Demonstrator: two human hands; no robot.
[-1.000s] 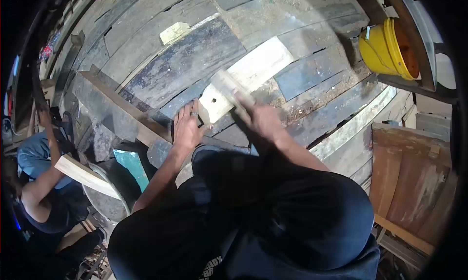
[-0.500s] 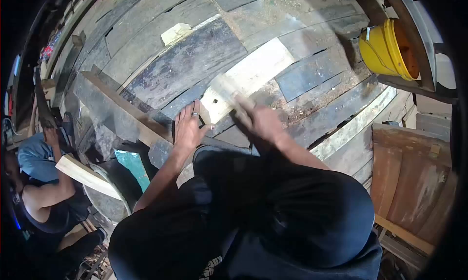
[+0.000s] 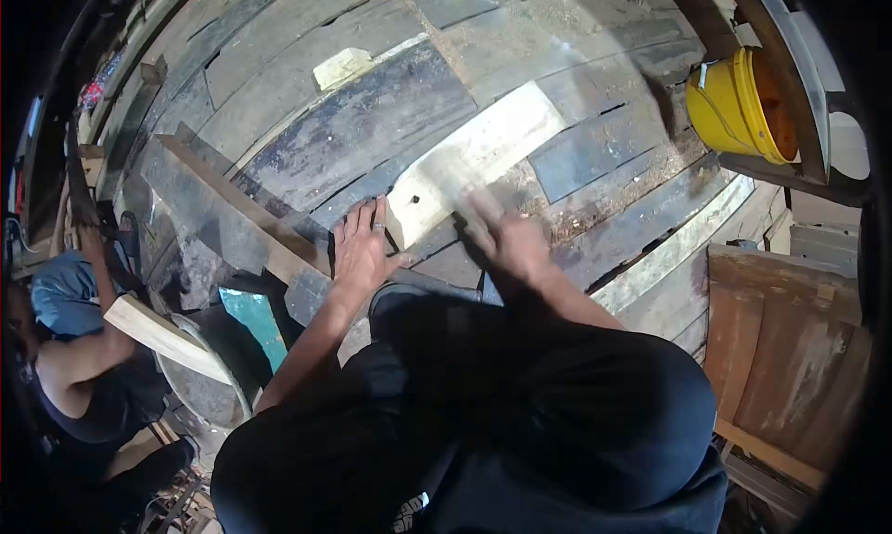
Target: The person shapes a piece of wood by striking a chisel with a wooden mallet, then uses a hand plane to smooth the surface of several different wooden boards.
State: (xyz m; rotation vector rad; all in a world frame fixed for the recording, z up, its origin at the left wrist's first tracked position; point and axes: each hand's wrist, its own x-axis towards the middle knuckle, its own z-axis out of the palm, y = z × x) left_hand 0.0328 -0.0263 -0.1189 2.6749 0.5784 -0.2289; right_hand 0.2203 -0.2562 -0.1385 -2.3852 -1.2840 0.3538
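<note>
A pale wooden board (image 3: pixel 511 130) with a dark hole near its close end lies slantwise on the plank floor. My left hand (image 3: pixel 360 253), a ring on one finger, rests flat with its fingertips against the board's near left edge. Over the board's right side, my right hand (image 3: pixel 516 241) is curled round a tool (image 3: pixel 453 173), a pale streak smeared by motion whose kind I cannot make out. The right fingers are blurred too.
A squared timber beam (image 3: pixel 232 209) lies to the left, and a small pale wood offcut (image 3: pixel 342 67) farther off. A yellow bucket (image 3: pixel 720 106) stands at right, above a brown wooden panel (image 3: pixel 780 357). Another person (image 3: pixel 84 357) sits at far left by a curved wooden piece (image 3: pixel 167 339).
My right hand and the blurred tool have shifted slightly right and toward me. My left hand keeps its place at the board's edge. The view has moved a little.
</note>
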